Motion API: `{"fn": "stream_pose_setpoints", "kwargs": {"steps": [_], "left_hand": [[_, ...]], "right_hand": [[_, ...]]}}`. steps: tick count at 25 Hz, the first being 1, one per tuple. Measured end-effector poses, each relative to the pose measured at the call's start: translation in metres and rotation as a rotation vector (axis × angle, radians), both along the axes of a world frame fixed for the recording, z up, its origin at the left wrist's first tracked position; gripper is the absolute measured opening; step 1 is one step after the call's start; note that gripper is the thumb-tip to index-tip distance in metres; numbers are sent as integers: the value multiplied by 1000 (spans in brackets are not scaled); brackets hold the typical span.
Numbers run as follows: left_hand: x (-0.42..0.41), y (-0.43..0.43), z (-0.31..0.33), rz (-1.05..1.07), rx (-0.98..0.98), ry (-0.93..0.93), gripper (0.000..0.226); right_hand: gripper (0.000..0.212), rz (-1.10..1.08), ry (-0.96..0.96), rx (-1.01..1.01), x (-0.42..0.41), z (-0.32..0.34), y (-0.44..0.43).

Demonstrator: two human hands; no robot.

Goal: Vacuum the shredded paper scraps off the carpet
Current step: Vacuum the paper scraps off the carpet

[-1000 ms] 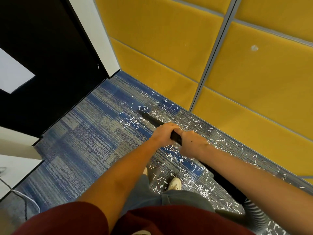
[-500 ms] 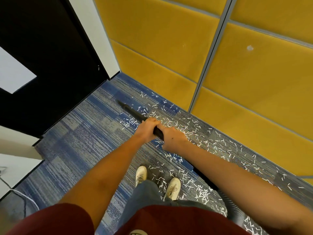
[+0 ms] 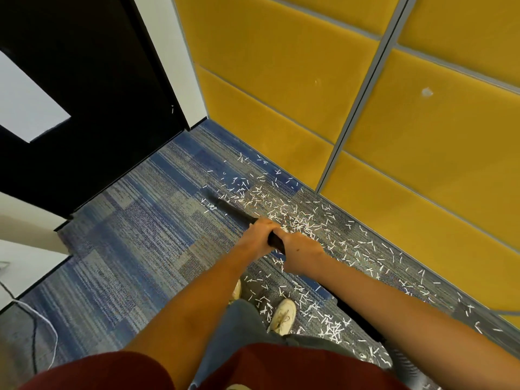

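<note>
At the far left a thin cable (image 3: 42, 319) loops over the floor beside a white base. Above it stands a black door (image 3: 84, 94) with a pale pane, and a white strip of wall (image 3: 168, 52) runs along its right edge. The blue and grey striped carpet (image 3: 126, 249) fills the middle of the view, and its left part carries almost no paper.

A black vacuum tube (image 3: 230, 211) slants across the carpet, with its far tip low at the left edge of the litter. The left hand (image 3: 260, 235) grips the tube with its fingers curled over the top. Just beside it, nearer the body, the right hand (image 3: 302, 254) holds the same tube, its fingers wrapped under and out of sight. A short bare piece of tube shows between the two hands.

The white paper scraps (image 3: 295, 220) lie thick on the carpet to the right of the tube, in a band along the foot of the yellow wall panels (image 3: 281, 66). More scraps lie around a white shoe (image 3: 284, 315) below the hands. Under the right forearm the tube runs on toward a ribbed hose (image 3: 405, 361) at the lower right. A maroon shirt (image 3: 295, 367) crosses the bottom edge.
</note>
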State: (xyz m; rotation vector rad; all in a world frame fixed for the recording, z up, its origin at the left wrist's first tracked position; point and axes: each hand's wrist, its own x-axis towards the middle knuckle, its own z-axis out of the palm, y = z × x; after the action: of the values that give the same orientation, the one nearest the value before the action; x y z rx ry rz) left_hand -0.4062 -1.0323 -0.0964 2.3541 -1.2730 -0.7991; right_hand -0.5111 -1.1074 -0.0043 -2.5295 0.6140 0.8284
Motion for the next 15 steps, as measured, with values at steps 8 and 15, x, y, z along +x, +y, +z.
{"fn": "stream_pose_setpoints", "kwargs": {"steps": [8, 15], "left_hand": [[-11, -29, 4, -142, -60, -31, 14], [-6, -36, -5, -89, -120, 66, 28]], "right_hand": [[66, -56, 3, -83, -20, 13, -8], [68, -74, 1, -66, -12, 20, -10]]}}
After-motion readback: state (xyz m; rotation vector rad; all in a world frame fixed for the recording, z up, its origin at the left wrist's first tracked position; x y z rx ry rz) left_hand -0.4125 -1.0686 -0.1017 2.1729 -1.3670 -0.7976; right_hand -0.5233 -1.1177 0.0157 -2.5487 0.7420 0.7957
